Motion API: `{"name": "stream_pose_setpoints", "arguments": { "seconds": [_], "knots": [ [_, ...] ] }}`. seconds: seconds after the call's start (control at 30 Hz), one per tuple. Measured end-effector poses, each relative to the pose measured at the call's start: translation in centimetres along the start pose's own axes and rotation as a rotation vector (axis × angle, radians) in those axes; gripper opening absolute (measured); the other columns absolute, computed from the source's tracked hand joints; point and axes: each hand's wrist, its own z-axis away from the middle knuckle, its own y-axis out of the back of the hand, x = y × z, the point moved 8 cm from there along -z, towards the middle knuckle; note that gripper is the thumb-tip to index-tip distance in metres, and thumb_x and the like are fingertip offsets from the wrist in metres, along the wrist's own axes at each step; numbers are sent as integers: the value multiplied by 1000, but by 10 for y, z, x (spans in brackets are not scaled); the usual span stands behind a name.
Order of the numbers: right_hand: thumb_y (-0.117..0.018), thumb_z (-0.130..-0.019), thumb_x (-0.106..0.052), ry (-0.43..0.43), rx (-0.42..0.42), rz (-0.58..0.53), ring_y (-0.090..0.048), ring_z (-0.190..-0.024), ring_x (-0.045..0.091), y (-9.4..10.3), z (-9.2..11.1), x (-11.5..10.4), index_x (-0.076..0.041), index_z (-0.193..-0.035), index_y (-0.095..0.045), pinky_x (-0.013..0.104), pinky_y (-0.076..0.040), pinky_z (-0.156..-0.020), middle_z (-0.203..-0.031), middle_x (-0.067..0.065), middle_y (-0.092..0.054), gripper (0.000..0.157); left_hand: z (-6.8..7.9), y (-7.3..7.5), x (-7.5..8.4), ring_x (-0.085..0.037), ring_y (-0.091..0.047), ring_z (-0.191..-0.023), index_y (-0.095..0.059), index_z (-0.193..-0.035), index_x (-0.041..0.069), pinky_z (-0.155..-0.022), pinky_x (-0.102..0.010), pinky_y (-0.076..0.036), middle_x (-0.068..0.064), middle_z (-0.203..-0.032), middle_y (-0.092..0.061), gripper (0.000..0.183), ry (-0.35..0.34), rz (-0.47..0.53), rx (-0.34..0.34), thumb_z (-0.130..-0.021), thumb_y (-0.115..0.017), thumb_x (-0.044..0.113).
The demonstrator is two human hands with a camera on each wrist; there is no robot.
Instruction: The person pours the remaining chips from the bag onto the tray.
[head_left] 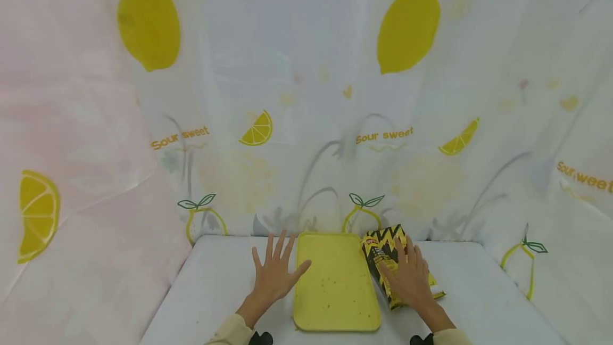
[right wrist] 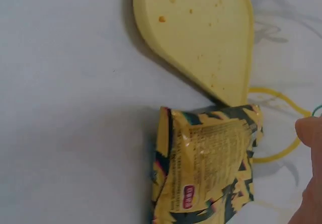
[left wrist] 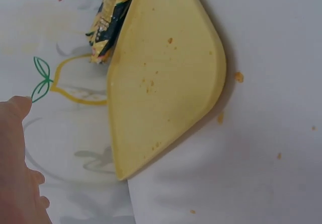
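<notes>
A shallow yellow tray (head_left: 335, 281) lies on the white table, with small orange-brown crumbs scattered over it. Just left of it my left hand (head_left: 274, 276) has its fingers straight and spread, the thumb reaching over the tray's edge in the head view. Along the tray's right side lies a yellow and black snack bag (right wrist: 211, 158) with a printed label and a small red logo. My right hand (head_left: 409, 278) is spread above this bag, overlapping it in the head view. In the right wrist view its thumb appears apart from the bag. Neither hand holds anything.
Beside the tray, loose crumbs (left wrist: 239, 77) dot the white table (head_left: 215, 281). A light curtain (head_left: 297, 68) printed with lemons and "Sour sweet" lettering hangs behind the table's far edge and along the sides.
</notes>
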Motion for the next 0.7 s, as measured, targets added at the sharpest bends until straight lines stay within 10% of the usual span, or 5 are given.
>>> {"name": "stream_pose_setpoints", "arguments": {
  "seconds": [0.47, 0.7],
  "knots": [
    [-44, -105, -37, -621, -332, 91, -63, -92, 48, -21, 42, 101, 22, -117, -39, 56, -53, -77, -100, 37, -56, 61, 32, -53, -33, -47, -22, -157, -45, -153, 2, -118, -80, 0, -18, -166, -37, 84, 97, 76, -85, -96, -55, 63],
    [-38, -106, -35, -681, -448, 31, -58, -77, 31, -30, 56, 117, 19, -116, -58, 48, -53, -75, -85, 22, -63, 58, 43, -83, -46, -49, -20, -157, -46, -151, -3, -118, -80, 2, -20, -165, -36, 84, 182, 105, -182, -97, -56, 60]
  ]
}}
